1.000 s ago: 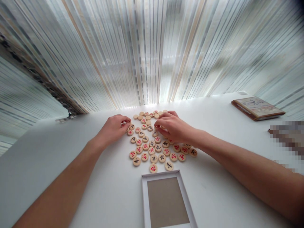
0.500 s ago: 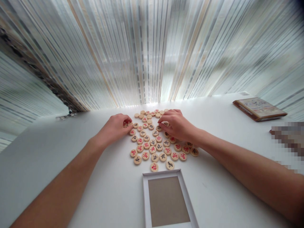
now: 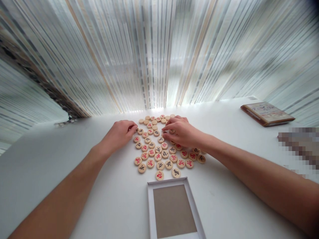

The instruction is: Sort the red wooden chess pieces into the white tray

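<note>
Among wooden discs (image 3: 158,156), right hand (image 3: 183,132), at their edge, left hand (image 3: 120,132)

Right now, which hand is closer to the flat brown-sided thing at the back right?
Right. The right hand is over the round pieces, well left of the flat brown-sided thing; the left hand is farther left, at the pieces' left edge.

The table (image 3: 236,129) was white. Discs (image 3: 158,156) lay loosely bunched across its middle, many touching, most showing red or black characters, several at the far end plain on top. A shallow tray (image 3: 174,210) lay just beside their near end. Well apart, to the right, lay a flat box (image 3: 269,113) and, nearer, a pixelated thing (image 3: 299,144).
</note>
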### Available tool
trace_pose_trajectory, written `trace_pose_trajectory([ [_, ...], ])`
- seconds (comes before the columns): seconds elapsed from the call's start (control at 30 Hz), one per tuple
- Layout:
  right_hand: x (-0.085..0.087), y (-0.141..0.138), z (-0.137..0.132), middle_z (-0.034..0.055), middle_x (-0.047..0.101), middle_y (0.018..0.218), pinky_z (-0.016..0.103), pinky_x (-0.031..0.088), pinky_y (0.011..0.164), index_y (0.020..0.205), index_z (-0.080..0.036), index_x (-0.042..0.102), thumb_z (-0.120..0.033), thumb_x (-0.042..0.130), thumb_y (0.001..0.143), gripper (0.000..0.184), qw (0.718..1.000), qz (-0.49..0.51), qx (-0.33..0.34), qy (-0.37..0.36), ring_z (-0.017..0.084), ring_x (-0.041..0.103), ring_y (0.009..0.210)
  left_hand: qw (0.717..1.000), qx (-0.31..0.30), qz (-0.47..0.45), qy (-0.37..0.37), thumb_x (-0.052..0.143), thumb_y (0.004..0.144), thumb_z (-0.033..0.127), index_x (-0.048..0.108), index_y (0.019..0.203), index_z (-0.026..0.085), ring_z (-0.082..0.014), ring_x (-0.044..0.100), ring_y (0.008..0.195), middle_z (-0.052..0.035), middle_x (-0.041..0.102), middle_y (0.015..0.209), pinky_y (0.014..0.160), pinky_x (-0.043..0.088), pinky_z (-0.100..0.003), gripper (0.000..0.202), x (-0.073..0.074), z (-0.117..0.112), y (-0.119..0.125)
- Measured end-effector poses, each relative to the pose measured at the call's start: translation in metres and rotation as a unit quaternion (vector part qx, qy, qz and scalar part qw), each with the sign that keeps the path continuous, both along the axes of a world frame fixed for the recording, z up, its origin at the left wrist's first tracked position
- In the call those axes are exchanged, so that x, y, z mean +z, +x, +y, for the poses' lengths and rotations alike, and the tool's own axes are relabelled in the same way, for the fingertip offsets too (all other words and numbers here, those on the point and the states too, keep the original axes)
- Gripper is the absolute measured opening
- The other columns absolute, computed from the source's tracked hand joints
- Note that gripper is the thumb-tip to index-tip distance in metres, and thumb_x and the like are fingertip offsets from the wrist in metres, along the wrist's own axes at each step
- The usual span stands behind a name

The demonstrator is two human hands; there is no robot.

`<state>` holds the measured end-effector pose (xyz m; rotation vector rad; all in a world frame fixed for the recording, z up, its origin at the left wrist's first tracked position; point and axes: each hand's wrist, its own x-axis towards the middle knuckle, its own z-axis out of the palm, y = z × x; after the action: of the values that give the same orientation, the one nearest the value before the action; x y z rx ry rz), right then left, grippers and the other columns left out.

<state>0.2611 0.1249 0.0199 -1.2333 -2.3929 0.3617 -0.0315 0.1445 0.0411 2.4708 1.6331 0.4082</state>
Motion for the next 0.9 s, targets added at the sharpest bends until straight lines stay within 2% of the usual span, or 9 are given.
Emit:
trace_pose_trajectory([
  [0.1,0.002,-0.001,-0.002,0.0149,0.074,0.115,0.058,0.040,0.108,0.106,-0.020,0.086,-0.033,0.072,0.101,0.020,1.000,-0.006,0.005,-0.011,0.038,0.059,0.121,1.000,0.008,-0.006,0.011,0.048,0.103,0.036,0.084,0.105,0.019,-0.0298,0.074,0.096,-0.0112,0.084,0.105,0.088,0.054,-0.039,0.039,-0.003,0.002,-0.003],
  [0.27,0.003,-0.004,-0.003,0.0119,0.075,0.107,0.055,0.042,0.105,0.095,-0.018,0.077,-0.023,0.078,0.093,0.005,1.000,0.023,-0.006,-0.021,0.035,0.062,0.113,0.999,0.024,-0.018,0.037,0.053,0.101,0.035,0.085,0.103,0.019,-0.0314,0.072,0.100,-0.0133,0.081,0.105,0.095,0.054,-0.043,0.036,-0.012,0.005,-0.008],
  [0.4,0.007,-0.005,-0.005,0.0099,0.078,0.097,0.043,0.052,0.086,0.099,-0.017,0.071,-0.024,0.071,0.099,0.007,0.997,0.068,-0.036,-0.022,0.025,0.068,0.091,0.997,0.042,-0.046,0.051,0.057,0.098,0.035,0.084,0.105,0.017,-0.0340,0.068,0.108,-0.0147,0.079,0.107,0.102,0.052,-0.047,0.033,-0.014,0.006,-0.008],
  [0.47,0.013,-0.003,-0.007,0.0098,0.079,0.095,0.037,0.054,0.074,0.101,-0.017,0.071,-0.030,0.070,0.101,0.013,0.989,0.132,-0.051,-0.039,0.022,0.070,0.081,0.995,0.050,-0.071,0.055,0.058,0.097,0.034,0.083,0.106,0.016,-0.0351,0.067,0.112,-0.0158,0.079,0.110,0.105,0.051,-0.049,0.033,-0.009,0.004,-0.005],
  [0.53,0.020,-0.001,-0.010,0.0095,0.081,0.092,0.036,0.056,0.070,0.100,-0.016,0.073,-0.036,0.077,0.096,0.021,0.965,0.240,-0.058,-0.092,0.020,0.072,0.077,0.992,0.052,-0.104,0.052,0.058,0.097,0.033,0.083,0.106,0.016,-0.0340,0.068,0.111,-0.0155,0.079,0.112,0.105,0.051,-0.047,0.032,-0.002,-0.002,0.001],
  [0.63,0.029,0.000,-0.021,0.0095,0.081,0.087,0.034,0.058,0.069,0.096,-0.015,0.076,-0.042,0.089,0.085,0.033,0.895,0.386,-0.049,-0.217,0.019,0.073,0.074,0.985,0.030,-0.168,0.019,0.059,0.098,0.036,0.082,0.108,0.017,-0.0290,0.072,0.100,-0.0120,0.081,0.108,0.093,0.056,-0.041,0.031,0.010,-0.021,0.020],
  [0.67,0.030,0.000,-0.027,0.0091,0.081,0.085,0.033,0.058,0.068,0.095,-0.014,0.077,-0.044,0.091,0.082,0.036,0.879,0.406,-0.041,-0.247,0.018,0.073,0.073,0.981,0.014,-0.191,-0.004,0.059,0.099,0.038,0.082,0.107,0.017,-0.0270,0.073,0.094,-0.0104,0.082,0.103,0.088,0.058,-0.039,0.032,0.013,-0.029,0.029],
  [0.77,0.029,-0.004,-0.052,0.0091,0.081,0.083,0.033,0.061,0.069,0.092,-0.013,0.079,-0.054,0.093,0.077,0.046,0.855,0.430,-0.021,-0.288,0.018,0.075,0.073,0.961,-0.057,-0.258,-0.077,0.062,0.100,0.046,0.082,0.107,0.019,-0.0228,0.076,0.082,-0.0068,0.083,0.094,0.075,0.060,-0.034,0.035,0.017,-0.058,0.056],
  [0.9,0.021,-0.010,-0.094,0.0073,0.079,0.078,0.031,0.061,0.067,0.087,-0.014,0.078,-0.062,0.092,0.076,0.051,0.824,0.474,-0.031,-0.308,0.018,0.076,0.073,0.925,-0.111,-0.339,-0.129,0.070,0.098,0.051,0.083,0.111,0.020,-0.0232,0.078,0.082,-0.0080,0.083,0.092,0.071,0.061,-0.032,0.036,0.013,-0.103,0.077],
])
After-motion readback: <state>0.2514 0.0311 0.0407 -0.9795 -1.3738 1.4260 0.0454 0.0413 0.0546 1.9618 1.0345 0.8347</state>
